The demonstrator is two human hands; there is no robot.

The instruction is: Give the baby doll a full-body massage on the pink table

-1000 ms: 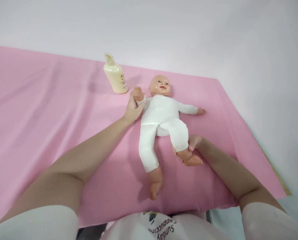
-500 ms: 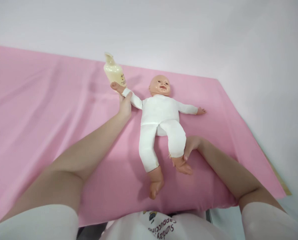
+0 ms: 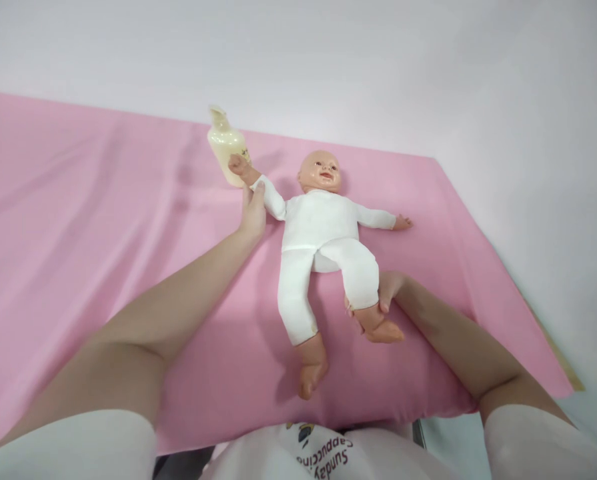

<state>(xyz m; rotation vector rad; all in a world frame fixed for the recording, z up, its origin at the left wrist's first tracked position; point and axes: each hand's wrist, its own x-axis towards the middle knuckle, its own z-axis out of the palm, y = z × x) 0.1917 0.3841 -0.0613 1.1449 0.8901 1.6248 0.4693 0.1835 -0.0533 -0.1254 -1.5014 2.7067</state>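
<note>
A baby doll point(image 3: 323, 220) with a white cloth body lies on its back, its head pointing away from me. My left hand point(image 3: 254, 208) is closed around the doll's forearm on the left and holds it raised; some of my fingers are hidden behind the arm. On the right, my right hand point(image 3: 389, 291) grips the doll's lower leg just above the foot, with fingertips showing beneath it. That leg is bent and lifted, while the other lies straight. Behind the raised doll hand stands a pale yellow pump bottle point(image 3: 227, 143), partly covered by it.
A pink cloth point(image 3: 88, 220) with soft folds covers the table under the doll. A pale, plain surface point(image 3: 508, 120) extends beyond its far and right edges. My shirt front, with printed letters, is at the bottom.
The doll's held foot has swung to the right and slightly up with my right hand. Its held arm has shifted a little up and right with my left hand.
</note>
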